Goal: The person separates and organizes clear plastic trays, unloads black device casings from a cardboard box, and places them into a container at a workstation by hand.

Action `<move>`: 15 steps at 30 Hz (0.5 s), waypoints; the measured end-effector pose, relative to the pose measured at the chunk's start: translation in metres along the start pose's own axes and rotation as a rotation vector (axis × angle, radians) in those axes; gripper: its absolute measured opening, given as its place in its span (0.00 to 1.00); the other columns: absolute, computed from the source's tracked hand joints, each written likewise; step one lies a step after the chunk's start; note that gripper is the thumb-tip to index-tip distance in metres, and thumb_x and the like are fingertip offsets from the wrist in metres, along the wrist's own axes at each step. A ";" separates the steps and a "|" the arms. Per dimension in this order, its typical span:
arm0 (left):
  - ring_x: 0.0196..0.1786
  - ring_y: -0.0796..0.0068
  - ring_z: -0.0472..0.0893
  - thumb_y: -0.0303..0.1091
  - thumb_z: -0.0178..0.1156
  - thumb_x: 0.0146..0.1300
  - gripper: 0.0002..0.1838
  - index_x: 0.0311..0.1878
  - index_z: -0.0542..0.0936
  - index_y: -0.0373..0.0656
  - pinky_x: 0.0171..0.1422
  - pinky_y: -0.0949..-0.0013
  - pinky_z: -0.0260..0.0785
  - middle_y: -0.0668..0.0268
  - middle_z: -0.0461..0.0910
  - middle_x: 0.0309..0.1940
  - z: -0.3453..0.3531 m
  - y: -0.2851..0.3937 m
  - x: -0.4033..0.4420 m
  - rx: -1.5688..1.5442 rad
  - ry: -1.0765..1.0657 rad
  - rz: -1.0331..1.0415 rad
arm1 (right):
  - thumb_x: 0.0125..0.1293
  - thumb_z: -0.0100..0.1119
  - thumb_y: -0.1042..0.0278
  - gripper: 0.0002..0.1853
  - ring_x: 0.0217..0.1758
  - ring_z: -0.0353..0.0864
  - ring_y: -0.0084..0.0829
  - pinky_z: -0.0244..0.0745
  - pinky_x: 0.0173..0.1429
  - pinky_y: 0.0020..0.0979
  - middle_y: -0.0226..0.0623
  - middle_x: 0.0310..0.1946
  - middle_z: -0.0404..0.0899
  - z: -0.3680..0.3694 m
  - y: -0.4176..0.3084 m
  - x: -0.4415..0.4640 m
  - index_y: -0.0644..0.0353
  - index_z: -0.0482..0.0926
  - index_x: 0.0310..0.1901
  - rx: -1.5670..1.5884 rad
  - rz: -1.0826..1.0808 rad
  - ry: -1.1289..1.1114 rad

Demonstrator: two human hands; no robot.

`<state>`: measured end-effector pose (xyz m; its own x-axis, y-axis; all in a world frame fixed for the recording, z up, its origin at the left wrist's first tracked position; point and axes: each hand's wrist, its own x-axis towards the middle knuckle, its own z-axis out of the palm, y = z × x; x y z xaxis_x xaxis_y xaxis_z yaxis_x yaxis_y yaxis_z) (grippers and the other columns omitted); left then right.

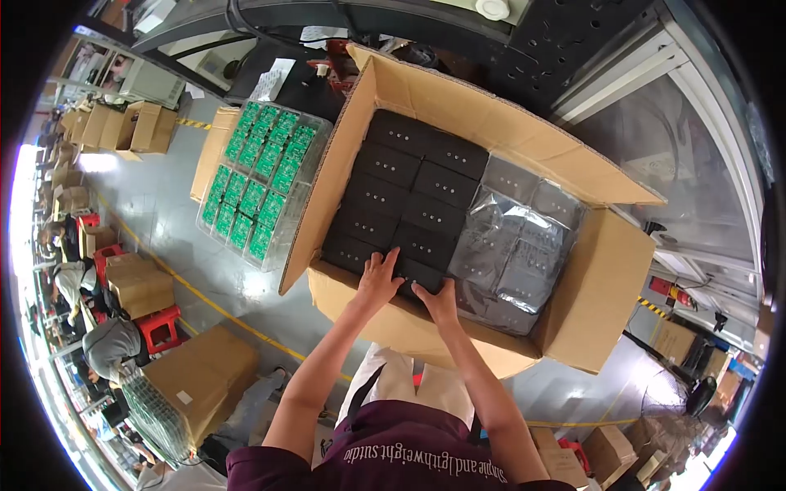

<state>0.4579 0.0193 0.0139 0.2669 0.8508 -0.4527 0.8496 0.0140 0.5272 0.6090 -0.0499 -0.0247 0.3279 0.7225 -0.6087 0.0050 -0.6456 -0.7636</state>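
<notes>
A large open cardboard box (602, 286) holds black rectangular pieces (438, 181) in rows on its left side. On its right side, similar pieces lie under clear plastic film (508, 237). My left hand (379, 279) reaches over the box's near wall, its fingers on black pieces near the front edge. Just right of it, my right hand (438, 301) touches the front black piece (419, 278) with thumb and fingers apart. Both hands are around this piece, and their fingertips are partly hidden against the dark surfaces.
Left of the box stands a clear tray (282, 221) of green circuit boards (270, 159). A metal-framed panel (696, 139) is at the right. Cardboard boxes (196, 385), red stools (161, 329) and a seated person (115, 348) are on the lower left.
</notes>
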 end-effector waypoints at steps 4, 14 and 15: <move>0.57 0.47 0.65 0.32 0.66 0.48 0.41 0.66 0.59 0.49 0.63 0.54 0.59 0.52 0.64 0.54 -0.023 0.005 -0.001 0.020 -0.041 0.129 | 0.45 0.73 0.55 0.36 0.46 0.78 0.34 0.72 0.51 0.31 0.46 0.42 0.78 -0.003 -0.017 -0.006 0.70 0.67 0.50 -0.222 0.016 -0.008; 0.59 0.62 0.67 0.32 0.69 0.42 0.38 0.60 0.66 0.52 0.70 0.50 0.47 0.64 0.70 0.52 -0.041 0.035 0.064 0.368 -0.241 0.534 | 0.57 0.64 0.61 0.28 0.44 0.75 0.27 0.70 0.48 0.29 0.44 0.38 0.77 -0.010 -0.029 0.023 0.65 0.66 0.55 -0.089 -0.286 -0.026; 0.58 0.63 0.68 0.32 0.70 0.41 0.36 0.58 0.68 0.50 0.70 0.51 0.47 0.65 0.70 0.52 -0.037 0.036 0.073 0.368 -0.292 0.502 | 0.58 0.62 0.54 0.27 0.51 0.74 0.43 0.69 0.53 0.35 0.51 0.50 0.71 -0.007 -0.028 0.032 0.64 0.68 0.53 0.074 -0.271 0.038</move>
<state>0.4909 0.1015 0.0264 0.7364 0.5306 -0.4197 0.6764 -0.5681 0.4686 0.6260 -0.0106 -0.0217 0.3591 0.8556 -0.3727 0.0292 -0.4094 -0.9119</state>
